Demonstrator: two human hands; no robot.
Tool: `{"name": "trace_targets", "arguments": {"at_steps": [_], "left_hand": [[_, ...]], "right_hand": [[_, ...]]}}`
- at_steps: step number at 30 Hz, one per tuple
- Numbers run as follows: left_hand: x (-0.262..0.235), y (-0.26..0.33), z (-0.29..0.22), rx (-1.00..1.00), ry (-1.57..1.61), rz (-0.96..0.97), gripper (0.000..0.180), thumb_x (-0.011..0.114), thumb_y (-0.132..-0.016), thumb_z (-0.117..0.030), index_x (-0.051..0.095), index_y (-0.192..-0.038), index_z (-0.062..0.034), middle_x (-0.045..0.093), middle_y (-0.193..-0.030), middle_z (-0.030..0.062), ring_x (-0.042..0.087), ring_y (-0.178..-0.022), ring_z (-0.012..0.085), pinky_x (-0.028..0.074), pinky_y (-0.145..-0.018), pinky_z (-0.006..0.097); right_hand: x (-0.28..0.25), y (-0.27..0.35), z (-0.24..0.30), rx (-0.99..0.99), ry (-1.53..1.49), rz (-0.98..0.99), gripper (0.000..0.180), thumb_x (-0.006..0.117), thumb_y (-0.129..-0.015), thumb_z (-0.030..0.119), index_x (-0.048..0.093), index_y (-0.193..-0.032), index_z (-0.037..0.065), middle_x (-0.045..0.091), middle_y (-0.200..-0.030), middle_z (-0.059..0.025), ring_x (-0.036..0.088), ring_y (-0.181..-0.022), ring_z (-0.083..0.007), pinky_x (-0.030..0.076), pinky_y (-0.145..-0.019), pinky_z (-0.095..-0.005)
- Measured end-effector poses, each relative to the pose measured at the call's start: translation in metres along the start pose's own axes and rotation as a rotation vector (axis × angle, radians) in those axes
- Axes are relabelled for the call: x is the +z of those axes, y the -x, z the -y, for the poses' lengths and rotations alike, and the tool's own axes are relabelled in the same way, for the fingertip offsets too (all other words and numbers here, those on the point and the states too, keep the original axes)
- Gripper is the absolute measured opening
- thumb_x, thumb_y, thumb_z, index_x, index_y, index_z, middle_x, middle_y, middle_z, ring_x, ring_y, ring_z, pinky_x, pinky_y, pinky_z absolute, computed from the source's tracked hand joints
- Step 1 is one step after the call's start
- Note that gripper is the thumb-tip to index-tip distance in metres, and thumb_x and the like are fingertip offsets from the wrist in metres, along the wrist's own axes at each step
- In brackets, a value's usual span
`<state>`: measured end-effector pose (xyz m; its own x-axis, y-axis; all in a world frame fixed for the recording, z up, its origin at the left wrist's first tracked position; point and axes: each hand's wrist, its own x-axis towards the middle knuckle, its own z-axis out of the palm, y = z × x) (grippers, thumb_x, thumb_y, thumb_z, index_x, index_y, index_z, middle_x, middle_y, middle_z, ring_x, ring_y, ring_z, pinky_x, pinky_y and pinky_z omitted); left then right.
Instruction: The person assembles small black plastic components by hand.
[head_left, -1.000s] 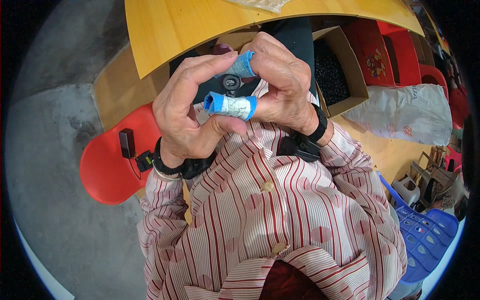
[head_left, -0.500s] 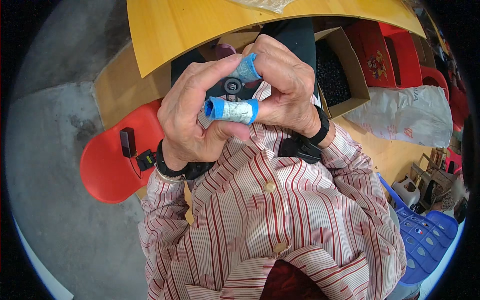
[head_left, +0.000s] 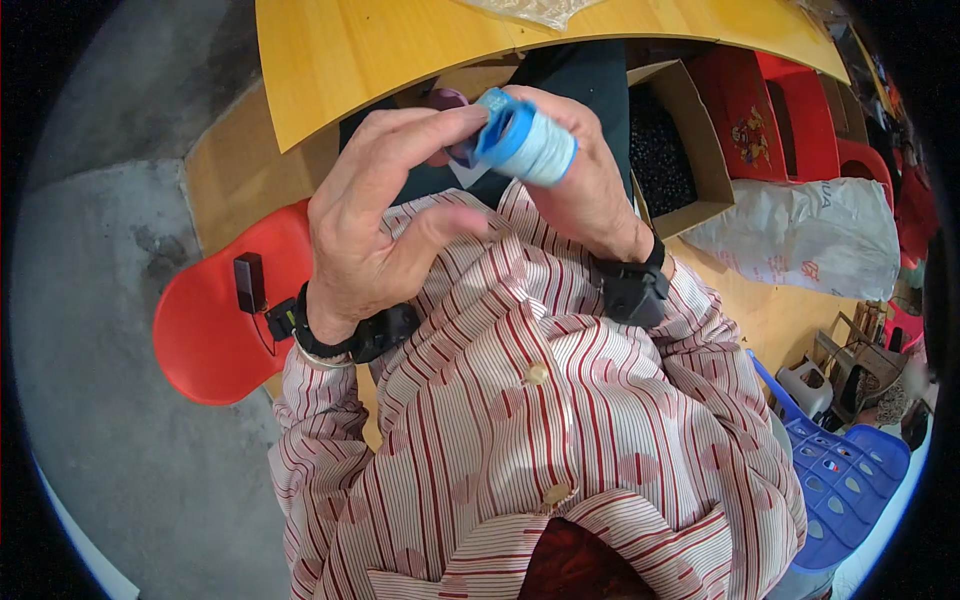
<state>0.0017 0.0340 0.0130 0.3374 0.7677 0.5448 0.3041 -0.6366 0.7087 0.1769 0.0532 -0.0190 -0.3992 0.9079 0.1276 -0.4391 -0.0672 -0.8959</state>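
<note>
Above my lap, in front of the striped shirt, both hands are raised close together. On my right hand [head_left: 590, 185] the thumb carries a blue-and-white wrap [head_left: 540, 150], blurred by motion. Another blue wrap [head_left: 493, 100] shows just behind it, at the index finger. These two wrapped digits are drawn together, and whatever lies between them is hidden. My left hand [head_left: 365, 215] is open, its thumb stretched out apart from the fingers. Its index fingertip reaches the edge of the wraps. The small black ring-shaped part cannot be made out now.
A yellow tabletop [head_left: 400, 50] curves across the far side, with clear plastic on it. At right, a cardboard box [head_left: 712, 150] holds many small black parts, beside red bins [head_left: 735, 110] and a white sack [head_left: 800, 235]. Left stands a red stool [head_left: 195, 330]; lower right, a blue plastic seat [head_left: 850, 480].
The black ring-shaped part has gone out of sight between the hands. My right hand has turned, bringing its wrapped thumb up and right, and my left thumb has come away from it.
</note>
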Motion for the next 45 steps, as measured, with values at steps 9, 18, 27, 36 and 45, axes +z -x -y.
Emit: {"name": "trace_targets", "arguments": {"at_steps": [9, 18, 27, 36, 45], "left_hand": [[0.013, -0.006, -0.005, -0.2, -0.062, -0.114, 0.031, 0.071, -0.075, -0.01, 0.063, -0.104, -0.0022, 0.054, -0.101, 0.0113, 0.056, -0.081, 0.0195, 0.047, -0.071, 0.029], [0.018, -0.008, -0.003, -0.223, -0.183, -0.1, 0.029, 0.069, -0.076, -0.012, 0.062, -0.102, -0.0024, 0.055, -0.101, 0.0138, 0.054, -0.091, 0.0281, 0.045, -0.079, 0.035], [0.02, -0.008, 0.003, -0.12, -0.373, -0.103, 0.028, 0.07, -0.075, -0.014, 0.063, -0.1, -0.003, 0.056, -0.099, 0.0141, 0.053, -0.09, 0.0295, 0.044, -0.076, 0.037], [0.016, -0.008, 0.002, -0.214, -0.287, -0.072, 0.028, 0.069, -0.076, -0.015, 0.062, -0.099, -0.0018, 0.057, -0.101, 0.0157, 0.054, -0.091, 0.0309, 0.044, -0.078, 0.038], [0.018, -0.011, 0.006, -0.093, -0.456, -0.096, 0.026, 0.07, -0.072, -0.013, 0.062, -0.095, -0.0021, 0.059, -0.093, 0.0112, 0.054, -0.087, 0.0289, 0.042, -0.074, 0.039]], "right_hand": [[0.003, 0.002, -0.011, 0.333, -0.566, -0.075, 0.036, 0.061, -0.089, 0.037, 0.058, -0.104, 0.005, 0.052, -0.082, 0.0018, 0.044, -0.071, -0.007, 0.041, -0.074, -0.0264], [0.004, 0.004, -0.011, 0.449, -0.732, -0.169, 0.034, 0.055, -0.092, 0.037, 0.054, -0.11, 0.008, 0.05, -0.082, 0.0013, 0.044, -0.07, -0.0073, 0.042, -0.075, -0.0274], [0.0, 0.004, -0.018, 0.436, -0.763, -0.108, 0.035, 0.054, -0.093, 0.039, 0.052, -0.113, 0.011, 0.052, -0.085, 0.0011, 0.045, -0.071, -0.0075, 0.043, -0.075, -0.0286], [-0.003, 0.002, -0.021, 0.401, -0.76, 0.033, 0.043, 0.041, -0.097, 0.044, 0.048, -0.124, 0.013, 0.058, -0.105, -0.003, 0.05, -0.081, -0.0108, 0.042, -0.089, -0.0371], [0.008, -0.001, -0.015, 0.462, -0.713, -0.129, 0.029, 0.052, -0.094, 0.04, 0.052, -0.103, 0.012, 0.052, -0.083, 0.0016, 0.046, -0.071, -0.009, 0.04, -0.072, -0.0279]]}}
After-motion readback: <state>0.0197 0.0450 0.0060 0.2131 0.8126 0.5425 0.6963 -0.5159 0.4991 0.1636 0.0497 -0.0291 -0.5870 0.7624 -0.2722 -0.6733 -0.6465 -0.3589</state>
